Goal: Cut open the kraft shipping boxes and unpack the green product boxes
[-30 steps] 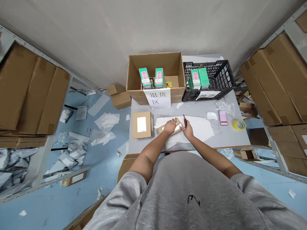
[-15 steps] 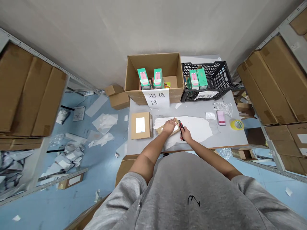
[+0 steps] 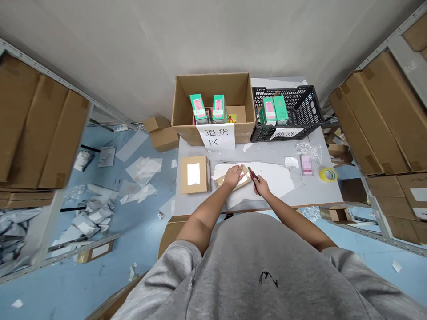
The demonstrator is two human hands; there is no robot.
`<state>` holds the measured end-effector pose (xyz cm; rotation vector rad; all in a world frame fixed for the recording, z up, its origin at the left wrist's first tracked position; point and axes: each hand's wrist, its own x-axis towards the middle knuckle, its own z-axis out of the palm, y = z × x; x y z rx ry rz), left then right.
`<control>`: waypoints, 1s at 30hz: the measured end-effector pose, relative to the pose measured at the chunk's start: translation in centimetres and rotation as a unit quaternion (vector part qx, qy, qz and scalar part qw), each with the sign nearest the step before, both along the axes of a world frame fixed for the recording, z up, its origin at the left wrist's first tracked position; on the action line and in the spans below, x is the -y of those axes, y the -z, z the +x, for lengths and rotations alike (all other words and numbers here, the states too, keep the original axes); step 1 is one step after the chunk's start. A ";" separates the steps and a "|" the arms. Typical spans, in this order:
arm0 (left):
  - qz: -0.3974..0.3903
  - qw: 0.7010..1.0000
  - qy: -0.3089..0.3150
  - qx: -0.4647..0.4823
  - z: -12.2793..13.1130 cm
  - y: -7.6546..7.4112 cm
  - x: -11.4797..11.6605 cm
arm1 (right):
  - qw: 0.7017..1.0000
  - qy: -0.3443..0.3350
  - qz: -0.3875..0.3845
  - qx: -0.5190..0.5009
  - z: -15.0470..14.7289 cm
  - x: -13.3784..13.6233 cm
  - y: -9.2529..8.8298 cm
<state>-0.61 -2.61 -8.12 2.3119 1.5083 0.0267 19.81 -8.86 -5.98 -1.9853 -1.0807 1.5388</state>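
A small tan cardboard parcel (image 3: 243, 180) lies angled on a sheet of white paper (image 3: 275, 178) near the front edge of the grey surface (image 3: 316, 191). The person's left hand (image 3: 232, 176) is spread on top of the parcel with its fingers extended, pressing it down rather than clenching it. The right hand (image 3: 262, 186) is closed around a red-and-black utility knife (image 3: 253, 175), whose tip sits just beside the parcel's right end; whether it touches the cardboard is too small to tell. No flap of the parcel shows open, no cut is visible, and its contents are hidden. Left of the sheet lies a closed brown cardboard box with a white label (image 3: 194, 174). Beyond it, an open cardboard carton (image 3: 233, 89) holds two upright green-and-pink product boxes (image 3: 199, 109) and has a white paper sign (image 3: 215, 136) on its front. A black plastic crate (image 3: 302, 106) beside it holds two more green boxes (image 3: 270, 111). A roll of yellow tape (image 3: 328, 174) and a blurred pink packet (image 3: 307, 165) lie at the right.
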 end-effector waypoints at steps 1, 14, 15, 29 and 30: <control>0.000 1.000 0.015 0.006 -0.3 -0.1 -0.4 | 1.000 0.014 0.011 -0.001 0.4 -0.6 0.1; 0.005 0.998 0.059 0.033 -0.4 -0.8 3.2 | 0.990 -0.049 0.028 0.131 -1.7 -9.0 4.1; 0.004 0.999 0.044 0.029 0.1 -0.8 3.4 | 0.989 -0.053 0.030 0.135 -1.6 -9.2 4.3; -0.013 0.999 0.047 0.010 2.1 -0.2 1.8 | 0.996 -0.036 0.012 0.079 -1.0 -7.2 2.7; -0.013 0.998 0.053 0.010 1.8 -0.2 1.7 | 0.998 -0.040 0.019 0.048 -0.5 -6.6 2.5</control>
